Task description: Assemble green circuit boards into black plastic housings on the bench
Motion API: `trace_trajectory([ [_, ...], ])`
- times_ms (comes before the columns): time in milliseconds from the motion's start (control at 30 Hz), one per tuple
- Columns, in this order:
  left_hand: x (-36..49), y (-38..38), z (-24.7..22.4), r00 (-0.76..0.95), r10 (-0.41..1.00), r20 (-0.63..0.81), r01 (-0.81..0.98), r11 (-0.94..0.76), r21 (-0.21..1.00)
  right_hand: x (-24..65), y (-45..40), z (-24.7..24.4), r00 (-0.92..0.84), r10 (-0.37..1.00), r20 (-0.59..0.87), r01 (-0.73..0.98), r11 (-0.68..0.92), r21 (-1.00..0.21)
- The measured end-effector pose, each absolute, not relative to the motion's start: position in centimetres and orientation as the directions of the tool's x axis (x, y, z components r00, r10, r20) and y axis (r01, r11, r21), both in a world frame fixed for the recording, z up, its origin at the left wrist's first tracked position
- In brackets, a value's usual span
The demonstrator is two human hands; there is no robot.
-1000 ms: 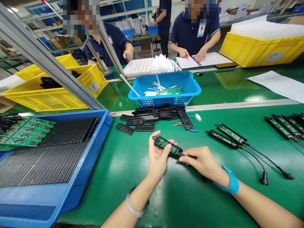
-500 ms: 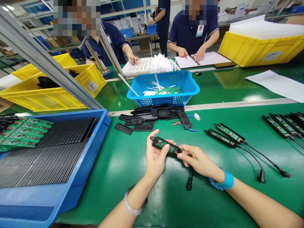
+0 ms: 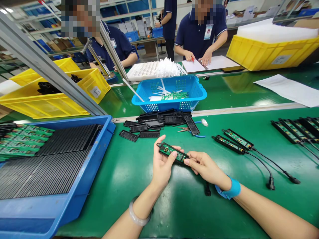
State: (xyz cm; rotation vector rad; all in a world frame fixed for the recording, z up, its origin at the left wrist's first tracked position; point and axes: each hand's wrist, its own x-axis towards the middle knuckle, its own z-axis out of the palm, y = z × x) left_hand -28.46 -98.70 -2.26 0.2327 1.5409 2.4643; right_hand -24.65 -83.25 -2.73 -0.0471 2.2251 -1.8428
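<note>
Between my hands, above the green table, is a black plastic case with a green circuit board [image 3: 171, 151] in it. My left hand [image 3: 162, 162] is closed around the case, its thumb lying on the board. At the right end, my right hand [image 3: 203, 166] pinches the case near the small wires. A black cable plug [image 3: 207, 190] hangs below my right hand; most of its cable is hidden. To the right lie two filled cases [image 3: 229, 143] with cables. Beyond my hands sits a pile of black covers [image 3: 149, 126], with pliers [image 3: 183, 129] beside it.
A blue tray [image 3: 99, 159] with black cases and circuit boards stands at left. Behind the pile is a blue basket [image 3: 169, 103] of strips. Several filled cases [image 3: 286, 131] lie far right. A metal post [image 3: 57, 66] slants across the left. Co-workers sit opposite.
The cable plug below my right hand has swung right and slightly up. My grip on the case looks much the same. One co-worker's hand has drawn back from the white tray.
</note>
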Motion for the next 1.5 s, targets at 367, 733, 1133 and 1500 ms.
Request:
trace_trajectory([
  [367,-28.4,-99.1,-2.5,-0.822,0.532,-0.201,-0.273,-0.058,0.960,-24.4,-82.1,-2.6,-0.823,-0.247,0.511,-0.524,0.677,-0.517],
  [733,-27.8,-98.8,-2.8,-0.817,0.556,-0.152,0.024,0.297,0.955,-24.3,-82.4,-2.4,-0.718,-0.448,0.533,-0.610,0.774,-0.171],
  [1133,-27.8,-98.8,-3.1,-0.804,0.570,-0.171,0.030,0.325,0.945,-24.3,-82.3,-2.3,-0.746,-0.427,0.511,-0.609,0.747,-0.265],
  [1500,-27.9,-98.8,-3.1,-0.813,0.565,-0.140,-0.027,0.203,0.979,-25.3,-81.8,-1.8,-0.862,-0.468,0.197,-0.507,0.810,-0.295],
])
